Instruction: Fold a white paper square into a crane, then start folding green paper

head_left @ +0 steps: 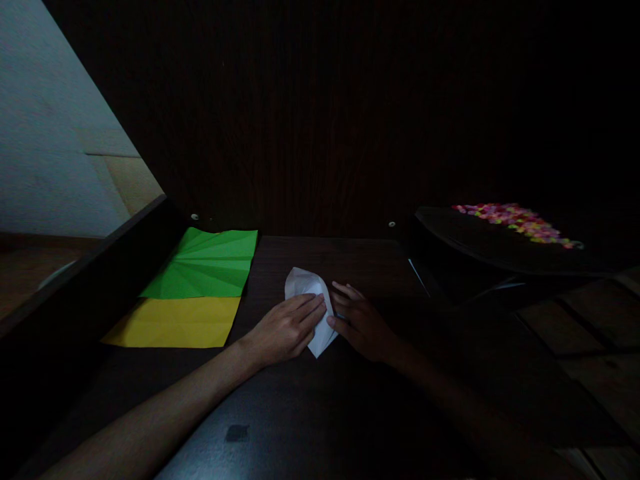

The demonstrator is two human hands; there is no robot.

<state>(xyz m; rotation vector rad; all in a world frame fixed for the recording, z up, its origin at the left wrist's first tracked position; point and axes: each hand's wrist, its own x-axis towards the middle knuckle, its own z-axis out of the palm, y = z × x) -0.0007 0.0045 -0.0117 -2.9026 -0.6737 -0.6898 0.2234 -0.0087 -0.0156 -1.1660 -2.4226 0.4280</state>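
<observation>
Forearms enter from the bottom edge, both reaching onto a dark wooden table (310, 413). Left hand (285, 328) lies palm down, fingers extended and held close together, pressing flat on the left part of a white folded paper (306, 285). Right hand (361, 323) rests just beside it on the paper's right side, fingers loosely spread, fingertips touching the paper's right edge; light is low here, so the exact grip cannot be told. The white paper sits on the table near its middle, between the 2 hands, one pointed corner toward the person and a rounded fold away from them. Left of the hands, well apart, 2 sheets lie flat: a yellow sheet (175, 323) nearer, a green creased sheet (207, 265) touching its far edge, fan-like creases visible. Farther right, a dark tray (480, 250) carries a heap of small multicoloured pieces (515, 221). Beyond, a dark panelled wall (310, 120).
</observation>
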